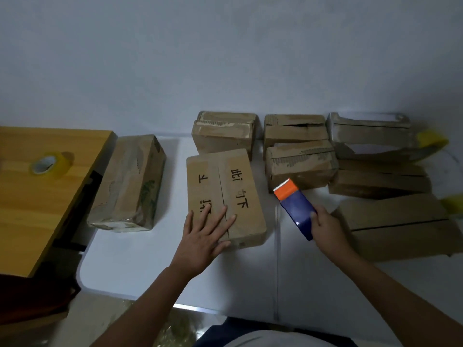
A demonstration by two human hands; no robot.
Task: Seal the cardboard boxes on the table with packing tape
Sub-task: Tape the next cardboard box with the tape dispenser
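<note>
- Right hand (pixel 325 227) wraps its fingers round the blue tape dispenser (pixel 297 209), orange cutter end pointing up and away, held off the white table (pixel 150 259) just right of the lettered box (pixel 225 199).
- Left hand (pixel 205 234) lies flat, fingers spread and straight, pressing on the near end of that box across its centre seam; nothing gripped.
- Step as I read it: flaps held shut, dispenser not yet touching the cardboard, so the strip on this box is about to start. No tape visible along the seam, though glare makes clear tape hard to rule out.
- Next move calls for bringing the cutter end down at one end of the seam, then a straight pull along it while the left hand keeps the flaps level and clears out of the path.
- Materials: plain brown corrugated board, matte, black print on both flaps. The wrapped box (pixel 127 184) to the left looks glossy, already taped over.
- Behind: worn boxes (pixel 298 164) with torn skin and exposed fluting, seams open.
- Yellowish tape roll (pixel 51 162) sits on the wooden desk (pixel 37 209), well apart; another roll (pixel 432 140) at far right.
</note>
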